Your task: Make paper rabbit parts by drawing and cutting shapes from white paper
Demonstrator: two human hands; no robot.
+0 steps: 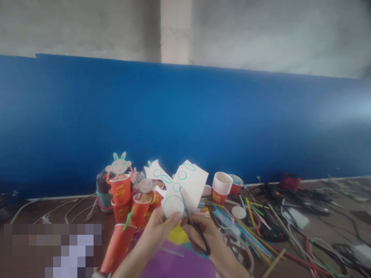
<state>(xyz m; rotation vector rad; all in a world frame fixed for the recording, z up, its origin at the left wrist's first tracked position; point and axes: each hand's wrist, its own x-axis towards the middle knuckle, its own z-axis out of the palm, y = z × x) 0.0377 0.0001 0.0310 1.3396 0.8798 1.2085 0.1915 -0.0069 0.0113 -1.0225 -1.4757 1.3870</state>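
My left hand (pixel 162 226) pinches a sheet of white paper (pixel 193 189) by its lower edge, thumb on top. Green outlines of circles and leaf shapes are drawn on the paper, and its left part is cut into a ragged strip. In my right hand (pixel 203 231) is a pair of dark-handled scissors (pixel 199 234). Their blades point up and lie along the right side of the large green circle. Whether the blades are apart is hard to make out. Below both hands lies purple paper (pixel 176 264), with a yellow piece (pixel 177 234) on it.
Red paper cups (pixel 121 191) stand at left, topped by a paper animal face (pixel 119 166); one red cup (pixel 117 247) lies tilted nearer me. A cup stack (pixel 222 187) is right of the paper. Coloured sticks (pixel 255 241) and cables (pixel 342 216) clutter the right. A blue panel (pixel 185 116) stands behind.
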